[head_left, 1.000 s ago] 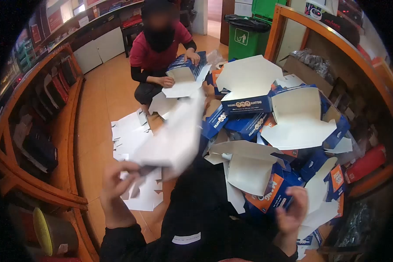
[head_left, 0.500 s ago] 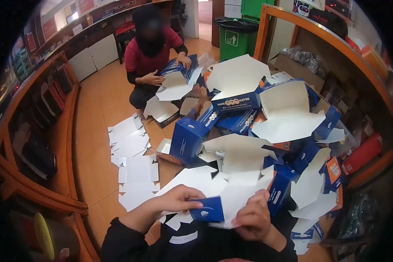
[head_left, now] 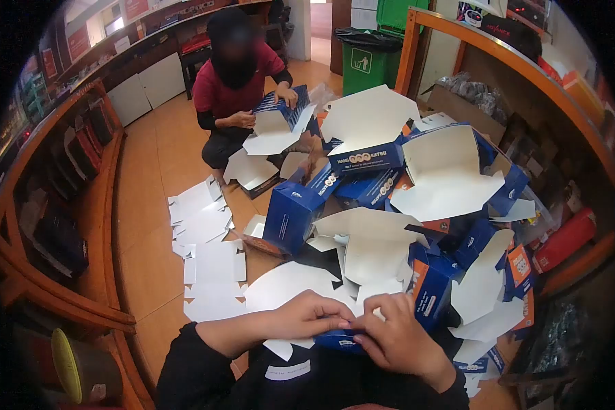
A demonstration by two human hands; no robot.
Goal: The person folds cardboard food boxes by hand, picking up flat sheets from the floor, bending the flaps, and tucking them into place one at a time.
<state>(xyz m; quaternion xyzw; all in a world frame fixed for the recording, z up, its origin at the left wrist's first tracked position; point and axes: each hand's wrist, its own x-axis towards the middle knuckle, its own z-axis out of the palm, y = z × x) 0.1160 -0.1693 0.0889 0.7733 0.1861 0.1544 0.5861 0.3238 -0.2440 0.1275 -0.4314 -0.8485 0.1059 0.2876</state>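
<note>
A blue and white cardboard box [head_left: 337,341], partly folded, is in front of my body. My left hand [head_left: 307,316] pinches its blue edge from the left, fingertips close to those of my right hand [head_left: 398,333], which is closed on the same edge. The fingers partly hide the blue panel. Beyond my hands a broad white flap [head_left: 290,287] spreads out. Folded blue boxes [head_left: 292,220] and open-lidded ones [head_left: 451,171] are heaped just past it.
Flat white box blanks [head_left: 215,279] lie on the tiled floor [head_left: 143,225] at left. A co-worker [head_left: 242,89] squats across from me, handling another box [head_left: 280,126]. Wooden shelving [head_left: 106,225] borders the left; a green bin [head_left: 369,61] stands behind the heap.
My right hand has come in toward my left, and both now meet at the box's blue edge. The blue panel has tilted and shows less. The co-worker's hand at left has shifted slightly.
</note>
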